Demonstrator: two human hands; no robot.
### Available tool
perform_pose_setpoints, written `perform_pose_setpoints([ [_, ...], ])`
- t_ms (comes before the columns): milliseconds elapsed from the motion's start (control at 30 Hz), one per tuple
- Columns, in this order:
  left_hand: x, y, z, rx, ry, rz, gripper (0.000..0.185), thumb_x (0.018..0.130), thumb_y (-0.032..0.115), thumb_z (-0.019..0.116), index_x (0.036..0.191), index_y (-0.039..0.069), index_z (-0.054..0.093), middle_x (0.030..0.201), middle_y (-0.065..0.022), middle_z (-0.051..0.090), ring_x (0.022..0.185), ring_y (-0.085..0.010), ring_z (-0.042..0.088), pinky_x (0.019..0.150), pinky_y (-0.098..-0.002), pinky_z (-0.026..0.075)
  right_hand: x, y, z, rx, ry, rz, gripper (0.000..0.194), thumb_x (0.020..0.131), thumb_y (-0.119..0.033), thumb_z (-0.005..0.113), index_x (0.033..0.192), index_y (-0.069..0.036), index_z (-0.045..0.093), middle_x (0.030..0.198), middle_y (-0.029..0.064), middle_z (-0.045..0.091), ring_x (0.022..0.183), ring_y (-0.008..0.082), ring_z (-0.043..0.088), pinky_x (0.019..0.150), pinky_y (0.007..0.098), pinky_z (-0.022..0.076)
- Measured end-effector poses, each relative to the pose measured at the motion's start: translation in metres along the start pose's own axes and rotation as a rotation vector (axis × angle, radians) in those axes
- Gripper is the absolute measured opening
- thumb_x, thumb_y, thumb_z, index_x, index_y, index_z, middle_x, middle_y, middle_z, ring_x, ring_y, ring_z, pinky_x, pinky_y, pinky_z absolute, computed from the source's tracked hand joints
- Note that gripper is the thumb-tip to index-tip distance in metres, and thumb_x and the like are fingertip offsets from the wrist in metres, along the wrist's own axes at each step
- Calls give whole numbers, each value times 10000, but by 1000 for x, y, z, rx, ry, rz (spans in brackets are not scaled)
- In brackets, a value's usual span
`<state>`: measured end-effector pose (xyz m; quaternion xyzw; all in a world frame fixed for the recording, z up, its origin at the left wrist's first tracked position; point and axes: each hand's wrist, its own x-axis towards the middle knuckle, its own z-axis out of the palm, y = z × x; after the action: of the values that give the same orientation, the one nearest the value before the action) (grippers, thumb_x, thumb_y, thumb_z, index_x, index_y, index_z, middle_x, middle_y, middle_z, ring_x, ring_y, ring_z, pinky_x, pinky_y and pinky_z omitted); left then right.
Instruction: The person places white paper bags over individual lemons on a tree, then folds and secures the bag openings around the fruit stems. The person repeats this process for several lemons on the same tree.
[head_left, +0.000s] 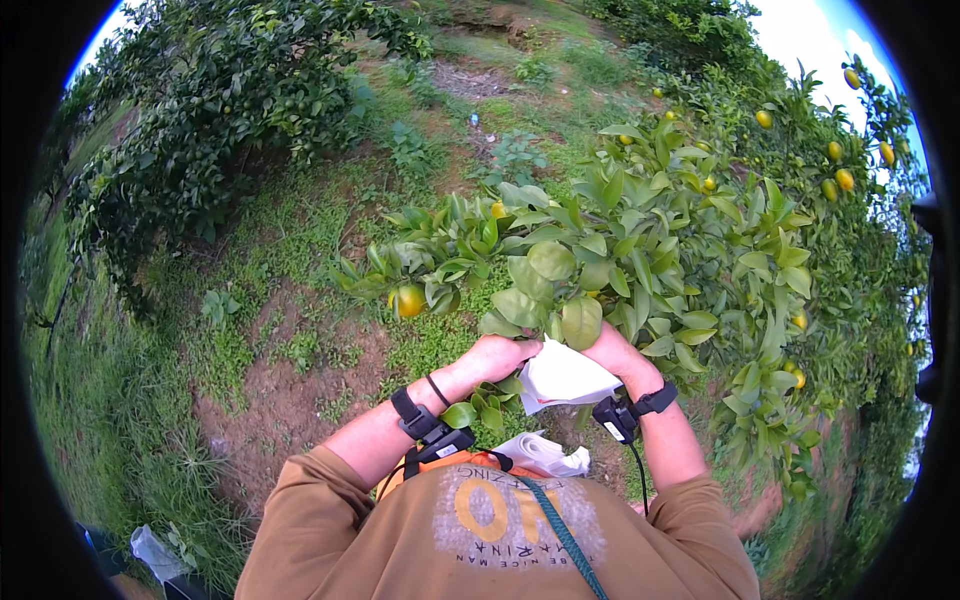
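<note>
A white paper bag or folded sheet (568, 377) is at the citrus branch in front of my chest. My left hand (496, 359) pinches its upper left edge, thumb against the paper. On the other side, my right hand (616, 351) reaches in among the leaves behind the paper; its fingers are hidden, so its grip does not show. Broad pale green leaves (551, 260) hang just above both hands. Whatever lies between the hands is covered by paper and foliage. A roll of white papers (541, 453) sticks out of an orange pouch (461, 463) at my waist.
Yellow-orange citrus fruit (409, 301) hangs left of the branch, with more fruit (844, 179) on the tree to the right. Another dark leafy tree (247, 97) stands at upper left. Clear plastic (155, 553) lies at lower left. Weeds and bare soil (262, 405) cover the ground.
</note>
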<state>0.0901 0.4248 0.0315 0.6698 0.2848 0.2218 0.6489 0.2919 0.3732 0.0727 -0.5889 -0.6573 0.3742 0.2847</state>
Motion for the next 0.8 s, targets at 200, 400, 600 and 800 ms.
perform_pose_setpoints([
  [200,1,4,-2,-518,-8,-166,178,869,250,656,827,92,586,635,70,448,542,-35,346,472,-225,254,0,-26,-10,104,107,81,297,740,-130,768,995,-15,669,961,43,693,851,106,621,762,286,506],
  [400,7,5,-10,-553,-122,-221,233,825,302,714,914,100,638,717,86,518,579,-32,376,511,-209,287,-1,-27,-3,87,192,259,263,744,-100,763,977,-9,680,912,35,695,809,100,625,735,284,512],
  [600,8,13,-2,-577,-57,-170,214,779,248,755,901,100,660,746,65,577,606,-36,433,518,-211,321,1,-31,-12,334,264,350,187,753,-19,722,931,2,671,837,35,678,688,85,605,600,238,475],
  [800,4,15,12,-532,104,60,199,769,218,763,877,96,649,766,48,586,625,-45,461,530,-222,338,4,-47,5,192,349,174,172,738,-61,740,864,29,663,776,49,668,651,79,587,583,242,472],
])
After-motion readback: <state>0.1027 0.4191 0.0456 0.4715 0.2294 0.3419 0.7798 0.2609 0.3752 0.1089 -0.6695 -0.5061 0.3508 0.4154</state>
